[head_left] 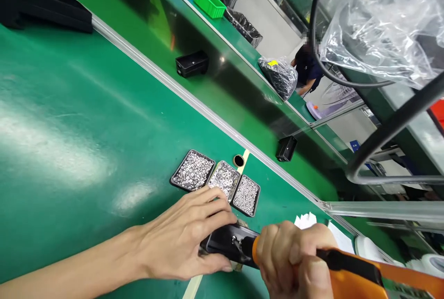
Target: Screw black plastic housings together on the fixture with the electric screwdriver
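My left hand (187, 236) grips a black box-shaped housing (225, 240) at the lower middle, thumb below it and fingers over its far side. In my right hand (294, 255) is an orange and black power screwdriver (360, 273), held tilted with its black nose against the housing's face. The screwdriver's very tip is hard to make out there. Just beyond my left fingertips, three small black trays stand side by side: a left tray (172, 181), a middle tray (239, 180) and a right tray (257, 203), holding small metallic screws or similar parts.
Past a metal rail (166, 79), a green strip bears a black housing (192, 63) and another black housing (286, 149). A thick black cable (398, 125) loops at right near a clear plastic bag (378, 35). A green basket (209, 2) and a person (307, 70) are farther back.
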Motion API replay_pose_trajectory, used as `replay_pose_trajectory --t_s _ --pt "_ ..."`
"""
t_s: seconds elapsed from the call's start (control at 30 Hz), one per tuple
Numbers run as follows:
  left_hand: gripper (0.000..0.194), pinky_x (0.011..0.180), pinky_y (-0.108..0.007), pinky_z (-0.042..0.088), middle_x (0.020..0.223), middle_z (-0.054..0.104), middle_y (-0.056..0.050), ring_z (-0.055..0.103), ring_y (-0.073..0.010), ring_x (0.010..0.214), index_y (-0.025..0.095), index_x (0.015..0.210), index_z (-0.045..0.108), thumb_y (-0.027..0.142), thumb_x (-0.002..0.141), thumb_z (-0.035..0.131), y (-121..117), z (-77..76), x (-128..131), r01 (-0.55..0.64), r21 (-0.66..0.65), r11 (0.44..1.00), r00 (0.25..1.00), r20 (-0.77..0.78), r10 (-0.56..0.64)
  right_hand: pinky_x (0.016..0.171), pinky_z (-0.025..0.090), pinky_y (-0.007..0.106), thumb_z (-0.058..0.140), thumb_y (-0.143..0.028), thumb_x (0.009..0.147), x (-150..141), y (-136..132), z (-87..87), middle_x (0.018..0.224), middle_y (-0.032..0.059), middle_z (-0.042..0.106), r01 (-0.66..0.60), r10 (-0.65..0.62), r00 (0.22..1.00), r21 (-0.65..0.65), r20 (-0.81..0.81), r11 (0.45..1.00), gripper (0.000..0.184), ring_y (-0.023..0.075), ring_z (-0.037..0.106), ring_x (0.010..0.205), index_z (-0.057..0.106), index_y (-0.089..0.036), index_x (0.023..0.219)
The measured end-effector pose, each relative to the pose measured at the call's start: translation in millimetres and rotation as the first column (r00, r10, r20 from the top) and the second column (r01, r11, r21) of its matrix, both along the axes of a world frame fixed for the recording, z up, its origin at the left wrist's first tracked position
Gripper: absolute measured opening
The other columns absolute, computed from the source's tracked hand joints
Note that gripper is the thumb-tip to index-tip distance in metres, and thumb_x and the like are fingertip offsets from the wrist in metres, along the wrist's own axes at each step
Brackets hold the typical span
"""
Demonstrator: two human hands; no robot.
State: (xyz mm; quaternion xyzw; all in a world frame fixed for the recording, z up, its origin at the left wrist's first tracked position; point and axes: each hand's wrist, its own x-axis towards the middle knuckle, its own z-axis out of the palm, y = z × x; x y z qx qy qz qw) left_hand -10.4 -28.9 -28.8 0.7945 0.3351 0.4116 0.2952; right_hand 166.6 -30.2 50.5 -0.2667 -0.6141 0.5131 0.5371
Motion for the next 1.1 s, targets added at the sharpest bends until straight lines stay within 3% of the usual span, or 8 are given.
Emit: replay_pose_trajectory --t_s 0.23,0.43,0.83,0.93,1.1 --pt "0.049 0.091 -0.043 0.043 0.108 0.064 -0.003 0.054 -0.0269 0.106 0.023 0.122 0.058 0.038 0.083 0.083 -3 -1.2 0 0.0 -0.024 1.0 1.0 0.0 0.0 0.041 0.03 0.022 0.052 -0.037 0.107 -7 1 2.9 0.051 -0.0116 0.027 0.057 -0.057 0.998 -0.006 0.03 0.998 0.033 0.0073 0.024 0.035 0.043 -0.024 0.078" --pt "0.049 0.089 -0.043 0.042 0.106 0.064 -0.002 0.054 -0.0264 0.103 0.022 0.121 0.058 0.04 0.083 0.083 -3 -0.9 0 0.004 -0.028 1.0 1.0 -0.001 -0.004 0.04 0.03 0.021 0.052 -0.038 0.106 -2 1 2.5 0.055 -0.0114 0.03 0.01 -0.01 0.998 -0.005 0.055 1.0 0.017 0.0075 0.024 0.037 0.052 -0.027 0.094" --pt "0.041 0.085 -0.041 0.041 0.104 0.064 -0.001 0.054 -0.0243 0.098 0.021 0.115 0.059 0.038 0.085 0.081 -1 -0.3 3 -0.003 -0.038 0.999 1.0 -0.011 0.002 0.042 0.031 0.02 0.05 -0.034 0.105 -5 0 -5.9 0.054 -0.0105 0.03 0.008 -0.008 0.999 -0.007 -0.041 1.0 0.02 0.0081 0.025 0.039 0.052 -0.026 0.087" --pt "0.043 0.084 -0.041 0.04 0.103 0.064 0.0 0.054 -0.0237 0.097 0.022 0.114 0.058 0.031 0.08 0.083 -2 -0.3 2 0.006 -0.05 0.999 1.0 -0.028 -0.008 0.043 0.03 0.02 0.057 -0.045 0.103 0 2 -4.5 0.056 -0.01 0.033 -0.028 0.027 0.998 -0.016 -0.06 0.999 0.018 0.0086 0.027 0.04 0.059 -0.028 0.099" --pt "0.044 0.084 -0.041 0.039 0.104 0.064 0.0 0.055 -0.0236 0.096 0.023 0.115 0.058 0.034 0.081 0.083 -2 -2.1 0 0.02 -0.057 0.998 0.999 -0.044 -0.022 0.052 0.039 0.026 0.067 -0.075 0.085 12 2 7.9 0.062 -0.0049 0.046 -0.178 0.181 0.983 -0.128 0.017 0.976 0.052 0.0147 0.039 0.051 0.062 -0.035 0.12"
